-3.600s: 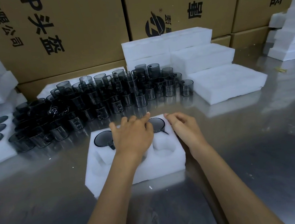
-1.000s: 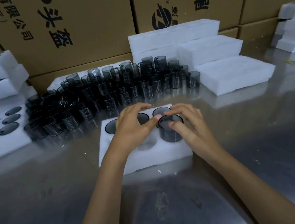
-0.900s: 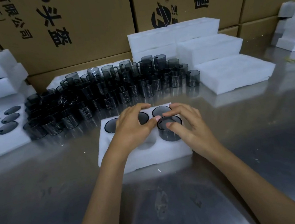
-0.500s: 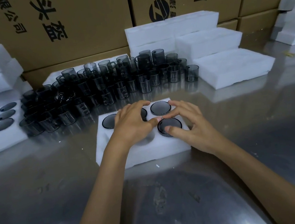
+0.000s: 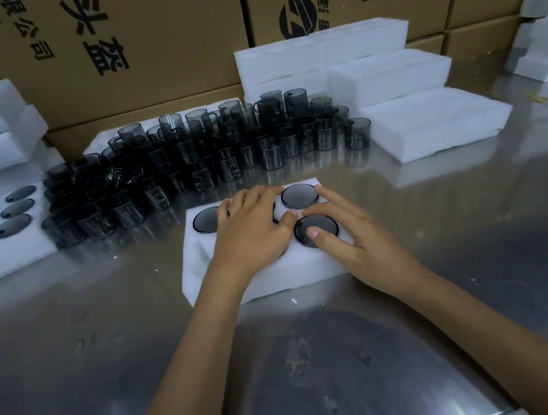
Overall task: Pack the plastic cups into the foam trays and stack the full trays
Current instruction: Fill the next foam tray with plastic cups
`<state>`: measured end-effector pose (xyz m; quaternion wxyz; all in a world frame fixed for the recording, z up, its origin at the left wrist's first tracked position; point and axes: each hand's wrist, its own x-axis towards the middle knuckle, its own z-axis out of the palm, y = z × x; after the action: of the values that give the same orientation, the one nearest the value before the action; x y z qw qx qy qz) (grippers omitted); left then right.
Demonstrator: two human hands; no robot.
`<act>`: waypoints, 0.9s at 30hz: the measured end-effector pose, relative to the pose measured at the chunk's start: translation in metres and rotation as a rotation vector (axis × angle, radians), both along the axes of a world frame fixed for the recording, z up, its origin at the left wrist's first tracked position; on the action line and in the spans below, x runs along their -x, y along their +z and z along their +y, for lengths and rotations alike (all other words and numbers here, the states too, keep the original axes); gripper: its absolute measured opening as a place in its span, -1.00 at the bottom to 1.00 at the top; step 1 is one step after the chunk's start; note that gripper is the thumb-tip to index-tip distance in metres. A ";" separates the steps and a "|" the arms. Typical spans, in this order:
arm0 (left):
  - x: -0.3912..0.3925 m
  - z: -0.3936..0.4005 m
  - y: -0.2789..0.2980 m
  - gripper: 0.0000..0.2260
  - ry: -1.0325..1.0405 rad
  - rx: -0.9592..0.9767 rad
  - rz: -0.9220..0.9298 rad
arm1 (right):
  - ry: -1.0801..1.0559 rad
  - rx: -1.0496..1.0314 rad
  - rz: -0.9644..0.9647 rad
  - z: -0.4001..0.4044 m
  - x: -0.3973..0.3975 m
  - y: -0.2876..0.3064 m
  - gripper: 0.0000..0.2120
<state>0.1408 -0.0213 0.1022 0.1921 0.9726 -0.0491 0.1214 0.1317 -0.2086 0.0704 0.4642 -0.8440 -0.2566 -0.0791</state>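
A person's two bare hands work over a white foam tray point(image 5: 267, 277) lying on a reflective metal table point(image 5: 448, 289). The left hand point(image 5: 251, 230) lies palm down across the middle of the tray, fingers loosely spread and reaching toward its far edge, thumb stretched to the right; what sits beneath the palm is hidden. The right hand point(image 5: 355, 235) rests at the tray's right side, fingers fanned and nearly straight, thumb tip pressing on the flat base of a dark plastic cup point(image 5: 316, 229) seated upside down in the near right pocket. A second inverted cup point(image 5: 300, 196) fills the far right pocket, the right index finger reaching beside it, and a third cup point(image 5: 205, 219) shows in the far left pocket. Both forearms extend from the bottom of the view, converging on the tray. Behind it stands a dense crowd of loose smoky cups point(image 5: 207, 153), flanked by blank foam slabs point(image 5: 434, 122) on the right and filled foam trays point(image 5: 4, 240) on the left, all before printed cardboard cartons point(image 5: 142, 44).
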 end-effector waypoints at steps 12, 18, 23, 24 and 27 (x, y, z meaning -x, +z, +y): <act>-0.043 0.042 0.028 -0.72 0.088 0.384 0.025 | -0.081 -0.607 0.370 0.024 -0.049 0.004 -0.78; -0.100 0.102 0.048 -0.54 0.380 -0.043 -0.175 | -0.327 -0.922 0.489 0.030 -0.098 0.009 -0.75; -0.138 0.119 0.044 -0.56 0.435 -0.353 -0.053 | -0.285 -0.580 0.311 0.042 -0.100 0.000 -0.78; -0.142 0.119 0.042 -0.61 0.436 -0.368 -0.078 | -0.287 -0.577 0.306 0.042 -0.101 0.000 -0.79; -0.146 0.119 0.036 -0.78 0.385 -0.334 -0.225 | -0.299 -0.591 0.323 0.040 -0.103 0.001 -0.80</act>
<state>0.2867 0.0975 0.1380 -0.0042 0.9626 0.0963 0.2531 0.2347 -0.1684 0.0715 0.7060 -0.7031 -0.0197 -0.0825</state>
